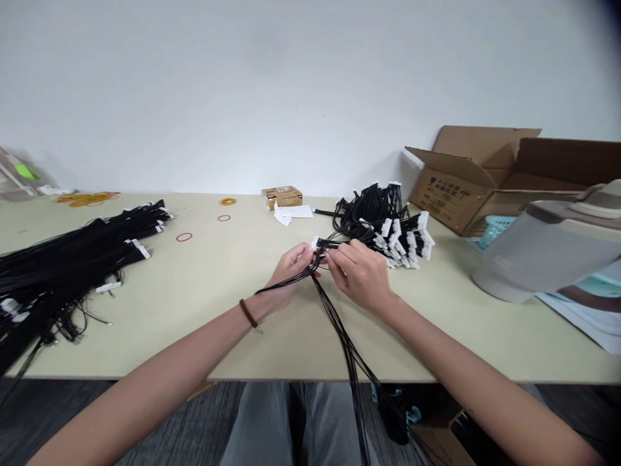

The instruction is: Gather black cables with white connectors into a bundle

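Above the middle of the table, my left hand [292, 264] is closed round a bundle of thin black cables [334, 317] near a white connector [315, 243]. Pinched fingers of my right hand [358, 268] hold strands of the same bundle just to the right. From between the hands the cables hang over the table's front edge, and some strands lie across my left wrist. A pile of black cables with white connectors [398, 236] lies right behind my right hand. My fingers hide the exact grip points.
More black cables [97, 243] spread over the table's left side. Red rubber bands [184, 237], a small box [282, 197] and white paper [297, 211] lie toward the back. An open cardboard box [451, 194] and a large grey cup [538, 249] stand at the right.
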`<state>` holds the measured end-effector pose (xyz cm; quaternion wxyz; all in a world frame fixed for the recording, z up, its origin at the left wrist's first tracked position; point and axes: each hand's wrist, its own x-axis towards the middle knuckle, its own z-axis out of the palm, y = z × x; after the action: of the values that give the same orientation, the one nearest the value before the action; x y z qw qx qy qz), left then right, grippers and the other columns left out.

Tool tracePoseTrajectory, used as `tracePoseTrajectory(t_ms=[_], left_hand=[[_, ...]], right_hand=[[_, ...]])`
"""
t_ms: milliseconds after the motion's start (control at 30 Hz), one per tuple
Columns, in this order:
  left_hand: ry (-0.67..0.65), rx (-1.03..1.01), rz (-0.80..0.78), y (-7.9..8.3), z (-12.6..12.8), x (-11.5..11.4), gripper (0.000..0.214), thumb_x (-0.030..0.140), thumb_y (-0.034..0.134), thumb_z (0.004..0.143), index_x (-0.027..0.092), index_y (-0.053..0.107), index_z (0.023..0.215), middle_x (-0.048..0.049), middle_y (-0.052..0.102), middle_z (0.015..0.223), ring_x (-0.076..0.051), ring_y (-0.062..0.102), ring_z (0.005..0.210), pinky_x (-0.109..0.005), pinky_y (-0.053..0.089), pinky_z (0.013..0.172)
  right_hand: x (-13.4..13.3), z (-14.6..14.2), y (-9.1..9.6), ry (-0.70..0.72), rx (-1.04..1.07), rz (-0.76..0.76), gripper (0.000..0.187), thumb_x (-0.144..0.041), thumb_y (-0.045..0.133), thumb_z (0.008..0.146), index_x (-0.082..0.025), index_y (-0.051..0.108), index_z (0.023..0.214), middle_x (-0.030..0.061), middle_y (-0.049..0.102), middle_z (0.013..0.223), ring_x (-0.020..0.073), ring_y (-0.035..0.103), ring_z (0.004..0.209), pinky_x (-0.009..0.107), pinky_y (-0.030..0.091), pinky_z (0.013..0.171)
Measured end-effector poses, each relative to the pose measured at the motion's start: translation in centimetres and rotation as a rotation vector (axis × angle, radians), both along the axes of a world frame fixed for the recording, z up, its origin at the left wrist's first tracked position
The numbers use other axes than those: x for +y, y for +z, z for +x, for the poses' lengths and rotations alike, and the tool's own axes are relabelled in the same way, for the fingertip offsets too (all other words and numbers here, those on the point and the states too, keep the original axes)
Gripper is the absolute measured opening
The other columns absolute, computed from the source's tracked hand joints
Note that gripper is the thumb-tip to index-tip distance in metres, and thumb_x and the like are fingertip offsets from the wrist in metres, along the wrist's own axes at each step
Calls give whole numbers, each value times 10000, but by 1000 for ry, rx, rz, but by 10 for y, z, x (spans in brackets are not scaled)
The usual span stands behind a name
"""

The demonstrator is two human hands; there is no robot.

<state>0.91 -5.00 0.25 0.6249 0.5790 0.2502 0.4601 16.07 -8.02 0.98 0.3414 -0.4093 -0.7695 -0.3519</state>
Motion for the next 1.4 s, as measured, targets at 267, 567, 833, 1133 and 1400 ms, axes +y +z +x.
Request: tracePoseTrajectory(t_ms=[267,567,833,1133,1400], left_hand=[[51,33,51,-2,1,1,293,423,525,768,167,442,653,22,386,650,-88,353,599,-202,330,573],[95,106,114,-3,2,1,285,425,501,784,166,483,668,19,432,669,-91,401,624,-210,345,601],[114,130,121,-2,2,1,287,423,513,777,162,497,660,20,435,653,-89,403,611,-213,348,594],[35,-148,-185,-1,2,5,130,288,514,797,159,496,785,-33,572,835,-118,563,709,-234,423,634],[-93,-147,-448,14,-12,15,84,219,482,812,156,468,758,-110,639,1021,-195,652,809,-332,447,809]], right_hand=[[1,-1,-2,-15,19,-31,228,-209,437,864,-178,512,650,3,477,590,133,351,606,271,216,525],[1,-5,-4,-24,104,-62,254,-223,435,873,-180,518,637,4,495,589,134,364,610,266,234,536],[0,-6,-4,-23,89,-85,245,-218,439,867,-179,507,635,-1,490,596,132,357,606,269,239,529],[11,10,2,-16,98,-24,119,-218,481,860,-168,567,796,27,550,714,145,428,705,247,326,590],[22,53,16,-100,92,297,102,-284,563,815,-190,553,856,36,557,743,155,457,689,270,365,608]])
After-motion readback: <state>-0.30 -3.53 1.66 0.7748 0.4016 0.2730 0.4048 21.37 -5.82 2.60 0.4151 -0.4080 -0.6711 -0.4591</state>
